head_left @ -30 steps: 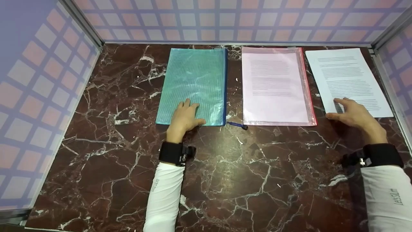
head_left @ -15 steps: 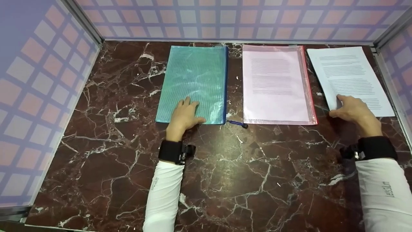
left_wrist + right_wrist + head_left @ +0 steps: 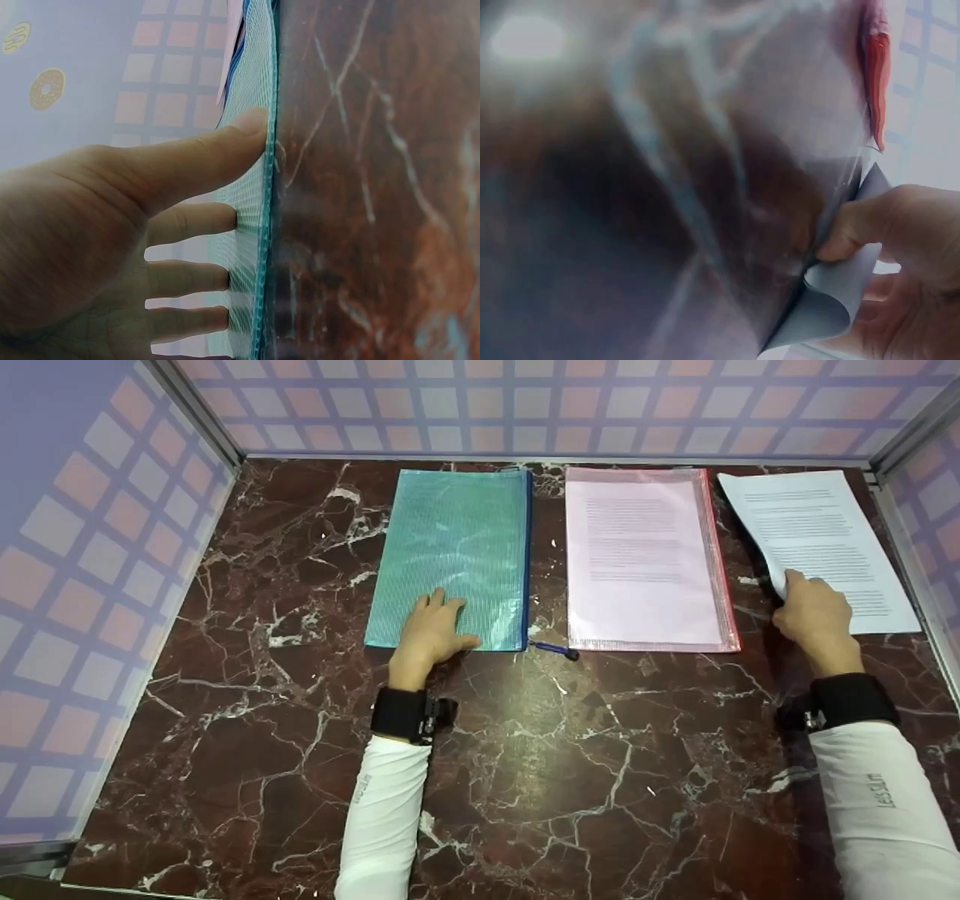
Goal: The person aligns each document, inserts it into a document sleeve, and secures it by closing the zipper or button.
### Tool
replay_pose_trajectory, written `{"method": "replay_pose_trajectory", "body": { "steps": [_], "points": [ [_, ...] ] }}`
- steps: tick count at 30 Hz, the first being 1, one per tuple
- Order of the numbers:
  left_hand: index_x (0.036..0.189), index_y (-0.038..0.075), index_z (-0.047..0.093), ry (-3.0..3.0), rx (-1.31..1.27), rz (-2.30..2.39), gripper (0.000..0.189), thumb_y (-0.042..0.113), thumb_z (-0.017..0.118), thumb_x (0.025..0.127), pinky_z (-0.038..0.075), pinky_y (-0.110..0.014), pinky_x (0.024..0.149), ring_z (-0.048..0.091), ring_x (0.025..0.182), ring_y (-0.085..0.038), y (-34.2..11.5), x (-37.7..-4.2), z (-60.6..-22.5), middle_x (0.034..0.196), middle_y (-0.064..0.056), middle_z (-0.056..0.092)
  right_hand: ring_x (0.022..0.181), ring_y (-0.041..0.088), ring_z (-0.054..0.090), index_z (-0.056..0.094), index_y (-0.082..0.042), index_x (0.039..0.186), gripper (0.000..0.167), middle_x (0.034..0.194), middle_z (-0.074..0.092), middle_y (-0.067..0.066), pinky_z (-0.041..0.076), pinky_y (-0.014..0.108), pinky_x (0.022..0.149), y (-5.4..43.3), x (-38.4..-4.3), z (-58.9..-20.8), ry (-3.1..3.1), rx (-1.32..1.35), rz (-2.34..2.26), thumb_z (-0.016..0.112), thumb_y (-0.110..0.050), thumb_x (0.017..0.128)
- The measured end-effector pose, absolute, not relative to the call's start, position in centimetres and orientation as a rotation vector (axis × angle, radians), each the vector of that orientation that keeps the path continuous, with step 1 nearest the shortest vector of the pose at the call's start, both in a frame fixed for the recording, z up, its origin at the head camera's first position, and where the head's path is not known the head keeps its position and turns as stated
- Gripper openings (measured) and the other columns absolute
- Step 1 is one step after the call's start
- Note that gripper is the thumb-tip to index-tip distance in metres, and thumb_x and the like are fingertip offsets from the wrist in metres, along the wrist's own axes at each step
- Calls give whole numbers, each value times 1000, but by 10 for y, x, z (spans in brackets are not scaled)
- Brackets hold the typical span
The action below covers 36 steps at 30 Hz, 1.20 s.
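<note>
My left hand [image 3: 429, 634] rests with spread, straight fingers on the lower part of a green mesh zipper pouch [image 3: 457, 532]. In the left wrist view its fingertips touch the mesh near the pouch's edge [image 3: 264, 247]. At the far right, my right hand [image 3: 816, 611] pinches the lower left edge of a printed paper sheet [image 3: 817, 532]. The right wrist view shows the thumb under the sheet's edge, with the paper [image 3: 821, 311] curling up against the fingers. That left edge bows up off the table.
Between the hands lies a pink zipper pouch [image 3: 637, 607] with a printed page inside. A blue zipper pull [image 3: 555, 649] sticks out at the green pouch's lower right corner. Checked panels [image 3: 480, 405] wall the marbled table [image 3: 525, 780] at the back and sides.
My right hand has moved slightly left and closed from an open curve into a pinch on the paper, whose left edge now bends upward. The left hand has stayed in place.
</note>
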<state>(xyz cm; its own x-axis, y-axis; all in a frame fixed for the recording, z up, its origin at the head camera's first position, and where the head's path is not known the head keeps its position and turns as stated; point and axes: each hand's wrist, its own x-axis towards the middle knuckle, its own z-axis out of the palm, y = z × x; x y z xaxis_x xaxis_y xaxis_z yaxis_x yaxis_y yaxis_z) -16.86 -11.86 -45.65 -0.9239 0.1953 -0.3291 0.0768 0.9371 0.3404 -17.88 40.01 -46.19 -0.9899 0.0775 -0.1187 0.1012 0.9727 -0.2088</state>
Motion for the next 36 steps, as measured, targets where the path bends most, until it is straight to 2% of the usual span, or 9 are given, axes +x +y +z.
{"method": "replay_pose_trajectory", "body": {
  "steps": [5, 8, 11, 14, 18, 20, 28, 36],
  "points": [
    [152, 14, 39, 2734, 202, 447, 79, 48, 70, 89, 27, -57, 122, 20, 151, -45, -119, -169, -457, 164, -22, 20, 91, 65, 53, 50, 16, 111, 40, 102, 55, 47, 44, 70, 74, 400, -179, -463, 3087, 155, -287, 62, -1, 78],
    [152, 13, 39, 2736, 208, 444, 79, 48, 71, 88, 28, -57, 122, 21, 151, -45, -118, -170, -457, 164, -22, 21, 89, 67, 53, 50, 17, 109, 35, 102, 55, 49, 44, 71, 72, 402, -178, -463, 3097, 163, -297, 60, -1, 80],
    [152, 13, 40, 2740, 212, 450, 79, 48, 71, 88, 28, -57, 122, 22, 150, -44, -118, -170, -457, 164, -23, 21, 88, 68, 52, 49, 16, 113, 38, 103, 54, 50, 44, 72, 71, 403, -177, -462, 3104, 193, -334, 56, -2, 81],
    [151, 12, 41, 2747, 229, 448, 78, 47, 71, 88, 27, -56, 123, 23, 150, -45, -117, -169, -456, 163, -24, 22, 90, 70, 50, 46, 16, 126, 49, 105, 52, 52, 42, 72, 73, 402, -173, -460, 3111, 234, -400, 51, -1, 80],
    [151, 12, 41, 2747, 217, 451, 79, 47, 71, 88, 24, -55, 124, 22, 151, -45, -118, -169, -456, 164, -23, 22, 92, 71, 48, 33, 13, 144, 67, 110, 49, 55, 40, 73, 76, 396, -166, -456, 3110, 281, -498, 47, 3, 79],
    [152, 13, 40, 2743, 203, 452, 79, 48, 71, 88, 24, -56, 124, 21, 151, -44, -118, -169, -456, 164, -22, 21, 92, 72, 47, 27, 12, 148, 72, 111, 48, 56, 39, 73, 77, 391, -162, -453, 3116, 295, -541, 45, 4, 79],
    [152, 15, 39, 2732, 187, 453, 77, 48, 70, 89, 30, -59, 120, 21, 151, -43, -118, -170, -455, 164, -21, 21, 89, 72, 50, 31, 10, 148, 77, 111, 50, 55, 39, 74, 72, 355, -140, -437, 3215, 278, -692, 42, 11, 72],
    [151, 15, 41, 2740, 176, 512, 72, 49, 65, 92, 29, -57, 121, 25, 150, -42, -118, -169, -453, 164, -20, 25, 89, 70, 52, 32, 6, 150, 80, 118, 51, 51, 43, 75, 78, 314, -131, -427, 3250, 170, -778, 41, 13, 70]
  ]
}}
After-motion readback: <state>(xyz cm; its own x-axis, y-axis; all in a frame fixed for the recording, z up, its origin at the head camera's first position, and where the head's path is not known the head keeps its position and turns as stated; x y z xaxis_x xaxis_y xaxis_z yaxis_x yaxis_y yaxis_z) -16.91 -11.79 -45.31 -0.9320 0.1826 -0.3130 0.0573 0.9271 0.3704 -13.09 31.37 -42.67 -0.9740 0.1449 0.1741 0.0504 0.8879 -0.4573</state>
